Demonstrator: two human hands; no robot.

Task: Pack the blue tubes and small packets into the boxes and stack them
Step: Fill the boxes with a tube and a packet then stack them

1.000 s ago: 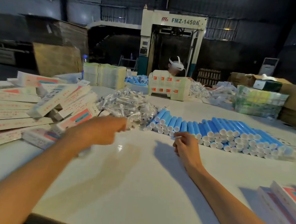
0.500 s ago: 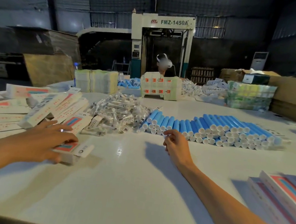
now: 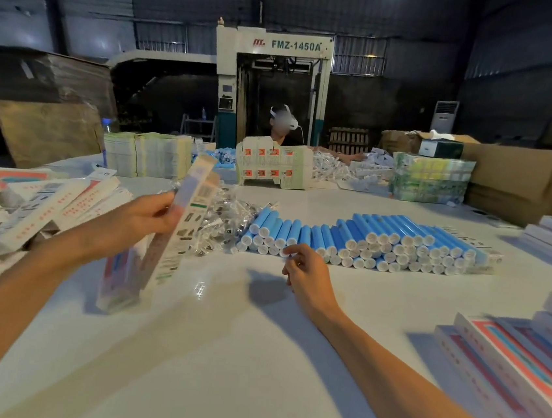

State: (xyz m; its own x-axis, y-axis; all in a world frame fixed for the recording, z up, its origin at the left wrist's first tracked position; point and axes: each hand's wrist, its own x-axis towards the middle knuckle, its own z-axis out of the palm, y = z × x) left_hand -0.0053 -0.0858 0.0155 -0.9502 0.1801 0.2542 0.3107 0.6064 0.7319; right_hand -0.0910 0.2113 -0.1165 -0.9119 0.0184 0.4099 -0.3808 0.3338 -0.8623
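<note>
Behind, the machine [image 3: 274, 43] reads "FMZ-1450A"; left hand [image 3: 130, 224] grips a box [image 3: 180, 229].

The white worktop [image 3: 251, 369] is smooth and glossy. Blue cylindrical tubes [image 3: 384, 235] at one o'clock look satiny plastic; clear small packets [image 3: 229, 216] at twelve are shiny film; the long printed box [image 3: 190, 217] at eleven is matt cardboard.

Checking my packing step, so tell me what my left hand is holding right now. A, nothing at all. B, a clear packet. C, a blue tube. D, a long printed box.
D: the left hand grips a long printed box, its fingers curled round the box's upper part.
</note>
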